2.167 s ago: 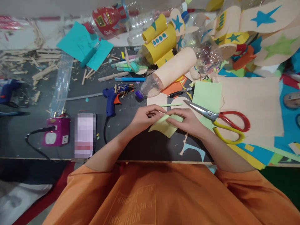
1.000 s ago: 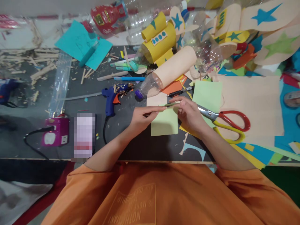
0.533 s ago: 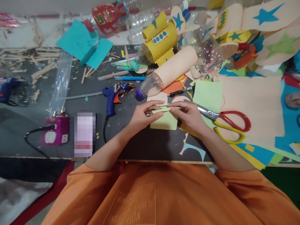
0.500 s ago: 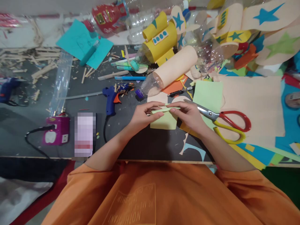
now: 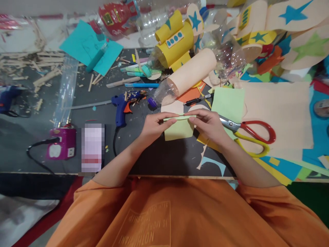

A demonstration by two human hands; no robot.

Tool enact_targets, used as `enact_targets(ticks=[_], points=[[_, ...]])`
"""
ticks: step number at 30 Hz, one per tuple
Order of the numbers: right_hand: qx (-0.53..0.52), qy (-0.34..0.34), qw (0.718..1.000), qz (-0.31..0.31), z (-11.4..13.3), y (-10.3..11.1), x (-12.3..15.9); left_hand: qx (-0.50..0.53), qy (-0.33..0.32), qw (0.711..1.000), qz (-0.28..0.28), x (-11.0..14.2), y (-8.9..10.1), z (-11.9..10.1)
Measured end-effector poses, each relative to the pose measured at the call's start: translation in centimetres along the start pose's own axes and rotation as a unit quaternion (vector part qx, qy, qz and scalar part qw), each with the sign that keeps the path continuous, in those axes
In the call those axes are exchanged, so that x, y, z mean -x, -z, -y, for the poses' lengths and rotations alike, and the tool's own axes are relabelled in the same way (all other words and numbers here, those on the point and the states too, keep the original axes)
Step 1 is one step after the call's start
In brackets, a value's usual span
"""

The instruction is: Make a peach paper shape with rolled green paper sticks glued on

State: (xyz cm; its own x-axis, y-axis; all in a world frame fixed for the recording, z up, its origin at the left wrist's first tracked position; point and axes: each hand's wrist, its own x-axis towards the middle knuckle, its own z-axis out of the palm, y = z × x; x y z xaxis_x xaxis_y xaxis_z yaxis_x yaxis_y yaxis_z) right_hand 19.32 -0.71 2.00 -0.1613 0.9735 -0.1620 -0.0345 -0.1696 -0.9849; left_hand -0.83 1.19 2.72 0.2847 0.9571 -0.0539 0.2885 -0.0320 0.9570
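While the glue gun (image 5: 120,113) lies at left, the left hand (image 5: 155,125) pinches one end of the folded edge on the small green paper (image 5: 179,131) between the hands, the right hand (image 5: 209,125) the other; even thumb pressure should keep it straight.

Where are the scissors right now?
In the head view, the scissors lie just right of the right hand, which hides their tips, reaching from the light green sheet onto the beige sheet.
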Motion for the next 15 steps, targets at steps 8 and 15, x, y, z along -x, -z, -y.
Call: enact_targets(ticks=[8, 15], points=[[0.016, 0.018, 1.0, -0.005, 0.5, -0.1, 0.1, -0.013, -0.022, 1.0, -0.003, 0.1, 0.0, 0.0], [0.086, 0.041, 0.995, -0.022, 1.1, -0.4, 0.1, 0.004, -0.032, 0.999, 0.014, 0.1, -0.3, -0.1]])
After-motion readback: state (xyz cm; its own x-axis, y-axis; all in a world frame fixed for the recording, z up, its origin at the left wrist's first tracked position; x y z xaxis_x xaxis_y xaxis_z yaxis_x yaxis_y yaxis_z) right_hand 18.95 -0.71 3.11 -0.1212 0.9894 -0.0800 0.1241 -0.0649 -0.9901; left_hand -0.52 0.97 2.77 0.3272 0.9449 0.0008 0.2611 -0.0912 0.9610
